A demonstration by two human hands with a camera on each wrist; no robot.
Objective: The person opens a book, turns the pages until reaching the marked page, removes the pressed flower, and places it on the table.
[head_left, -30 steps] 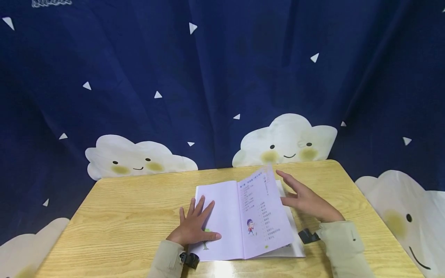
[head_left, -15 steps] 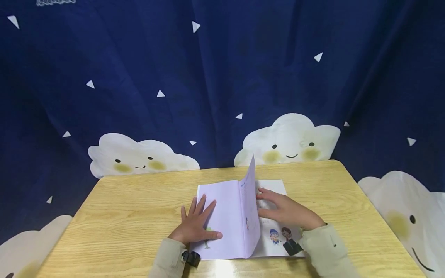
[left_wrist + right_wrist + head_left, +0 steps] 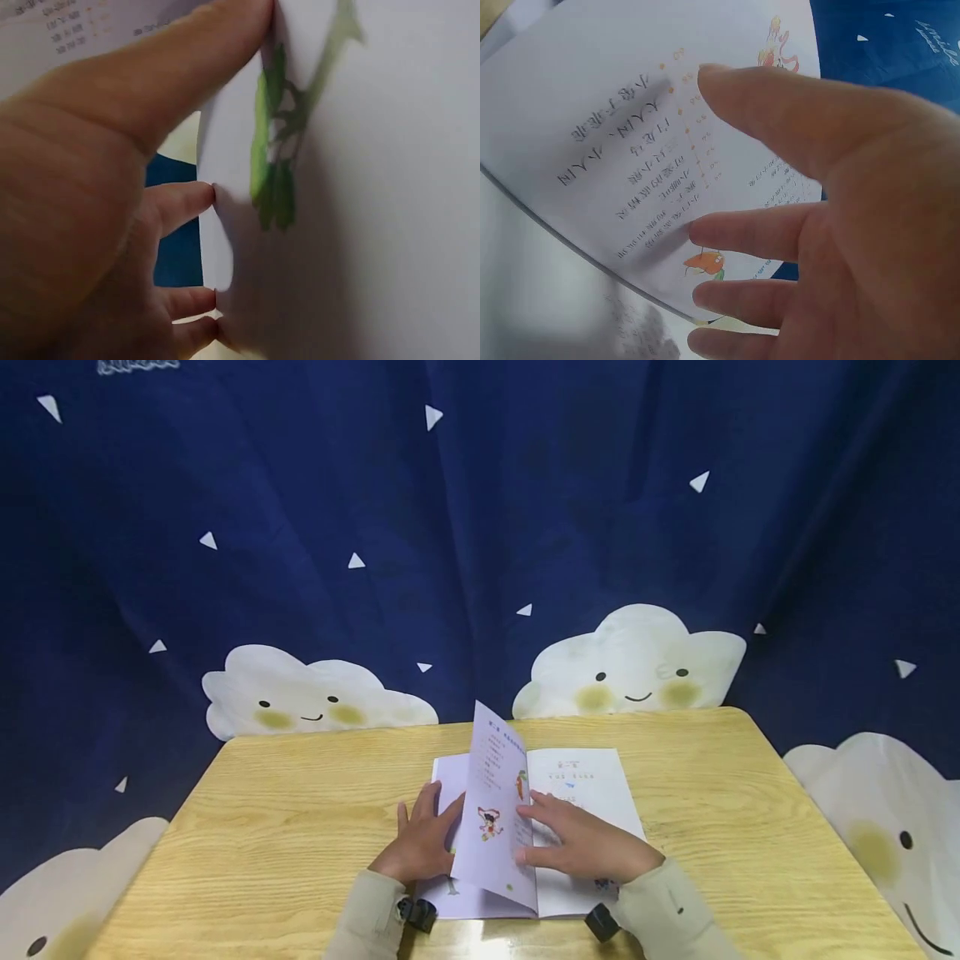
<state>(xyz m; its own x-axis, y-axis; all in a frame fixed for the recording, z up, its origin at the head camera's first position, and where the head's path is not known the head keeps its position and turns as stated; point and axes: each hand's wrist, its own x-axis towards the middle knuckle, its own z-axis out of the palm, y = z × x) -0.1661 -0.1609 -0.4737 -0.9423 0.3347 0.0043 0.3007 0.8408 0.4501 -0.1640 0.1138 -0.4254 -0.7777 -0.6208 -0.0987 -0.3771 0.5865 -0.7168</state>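
Observation:
An illustrated book (image 3: 592, 772) lies spread on the table, with one printed page (image 3: 487, 868) standing up and leaning over to the left. My left hand (image 3: 420, 843) rests on the left page, fingers spread and partly hidden behind the raised page. In the left wrist view its fingertips touch a page with a green drawing (image 3: 281, 184). The fingers of my right hand (image 3: 592, 843) extend against the right face of the raised page. The right wrist view shows that page (image 3: 592, 97) with rows of text, an orange carrot drawing (image 3: 705, 261) and my extended fingers (image 3: 757, 229).
The light wooden table (image 3: 307, 827) reaches out on both sides of the book. Behind it hangs a dark blue curtain (image 3: 375, 485) with white triangles and smiling clouds (image 3: 630, 668). A black wrist camera (image 3: 602, 922) sits at my right cuff, low over the table.
The page has swung up from the right side, past upright, and over to the left. My right hand has travelled left with it; my left hand has stayed on the left page.

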